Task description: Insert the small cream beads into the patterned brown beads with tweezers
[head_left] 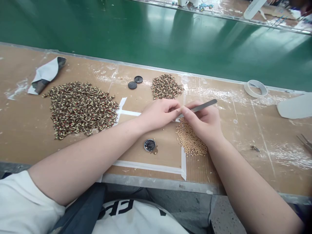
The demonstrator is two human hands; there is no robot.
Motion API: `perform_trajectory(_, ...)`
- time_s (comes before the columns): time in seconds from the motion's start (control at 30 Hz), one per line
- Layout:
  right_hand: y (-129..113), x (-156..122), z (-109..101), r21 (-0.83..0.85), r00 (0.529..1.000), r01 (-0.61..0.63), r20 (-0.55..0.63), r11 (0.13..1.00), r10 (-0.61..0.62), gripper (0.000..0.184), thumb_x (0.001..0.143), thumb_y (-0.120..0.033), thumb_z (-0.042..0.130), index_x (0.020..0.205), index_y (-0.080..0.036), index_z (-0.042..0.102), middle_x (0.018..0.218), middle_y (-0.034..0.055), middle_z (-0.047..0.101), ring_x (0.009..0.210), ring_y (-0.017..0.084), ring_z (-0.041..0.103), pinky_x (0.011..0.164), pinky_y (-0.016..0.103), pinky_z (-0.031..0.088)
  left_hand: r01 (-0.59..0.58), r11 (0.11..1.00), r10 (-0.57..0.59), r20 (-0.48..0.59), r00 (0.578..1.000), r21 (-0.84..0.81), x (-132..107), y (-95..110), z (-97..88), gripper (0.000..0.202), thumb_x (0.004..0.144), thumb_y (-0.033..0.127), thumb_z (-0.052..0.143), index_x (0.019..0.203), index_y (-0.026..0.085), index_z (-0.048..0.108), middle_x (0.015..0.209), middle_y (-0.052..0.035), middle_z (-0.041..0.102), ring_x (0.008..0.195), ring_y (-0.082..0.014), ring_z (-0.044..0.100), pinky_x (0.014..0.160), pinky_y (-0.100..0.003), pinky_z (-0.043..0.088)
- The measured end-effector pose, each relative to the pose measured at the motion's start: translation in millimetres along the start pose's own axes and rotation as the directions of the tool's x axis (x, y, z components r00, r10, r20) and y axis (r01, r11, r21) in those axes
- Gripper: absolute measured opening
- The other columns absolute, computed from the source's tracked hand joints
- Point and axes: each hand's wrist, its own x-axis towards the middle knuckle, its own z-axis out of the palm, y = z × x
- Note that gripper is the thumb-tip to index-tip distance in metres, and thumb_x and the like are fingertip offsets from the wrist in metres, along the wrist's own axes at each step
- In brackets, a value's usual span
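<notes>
— Steel tweezers sit pinched in your right hand, the handle end slanting up and away toward the far edge of the cardboard-covered worktop. Why so flat an angle?

— Likely because your tips meet your left hand right at its fingertips; the low slant lets both wrists rest over the taped white rectangle and keeps the work steady. Your left fingers are closed together on something too small to make out, so I cannot tell what piece you hold there.

— And the piles?

— You keep the pale beige beads directly beneath your right hand, at the rectangle's right edge, probably for a short reach. The small brown-and-cream heap of parts lies just beyond your knuckles; the large heap spreads well to the left. A little round tin of dark bits sits inside the rectangle, near the worktop's front edge.

— Anything else?

— Two black discs near the far edge, a tape roll toward the far right corner, and a folded grey pouch toward the far left.
</notes>
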Motion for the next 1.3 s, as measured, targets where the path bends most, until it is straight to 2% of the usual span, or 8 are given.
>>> perform_trajectory(0.2,3.7,-1.6,0.0,0.019,0.999,-0.045,0.026,0.999,0.045,0.027,0.097,-0.042,0.069,0.083,-0.020,0.072,0.066,-0.0007,0.064,0.058,0.011,0.055,0.054,0.026,0.039,0.008,1.000,-0.008,-0.001,1.000,0.028,-1.0,1.2,-0.2,0.030,0.096,0.039,0.054,0.080,0.018,0.066,0.073,-0.0003,0.063,0.067,-0.0107,0.050,0.062,-0.027,0.029)
perform_trajectory(0.43,0.9,-0.7,0.3,0.025,0.999,-0.042,0.035,0.999,0.042,0.031,0.094,-0.048,0.071,0.080,-0.020,0.072,0.066,-0.0007,0.063,0.058,0.011,0.052,0.053,0.025,0.039,-0.003,0.999,0.003,0.011,1.000,0.036,-0.5,-1.1,0.4,0.029,0.096,0.037,0.051,0.081,0.018,0.067,0.074,-0.0009,0.064,0.068,-0.0116,0.051,0.063,-0.026,0.032)
perform_trajectory(0.83,-1.1,-1.1,0.8,0.017,0.999,-0.027,0.037,0.999,0.026,0.024,0.096,-0.037,0.069,0.080,-0.019,0.071,0.068,-0.0008,0.064,0.058,0.010,0.053,0.054,0.026,0.039,0.026,0.999,-0.028,0.029,0.999,0.043,-0.9,0.8,-0.6,0.028,0.095,0.037,0.051,0.087,0.020,0.072,0.078,-0.0012,0.068,0.071,-0.0126,0.055,0.065,-0.027,0.035)
perform_trajectory(1.3,-0.2,-1.9,0.7,0.007,0.998,-0.048,0.049,0.999,0.048,0.024,0.097,-0.037,0.069,0.081,-0.019,0.072,0.069,-0.0001,0.064,0.061,0.011,0.054,0.055,0.026,0.039,0.026,0.998,-0.028,0.034,0.999,0.051,-1.8,0.6,-0.2,0.026,0.094,0.034,0.051,0.089,0.020,0.072,0.079,-0.0008,0.066,0.072,-0.0124,0.054,0.066,-0.027,0.034)
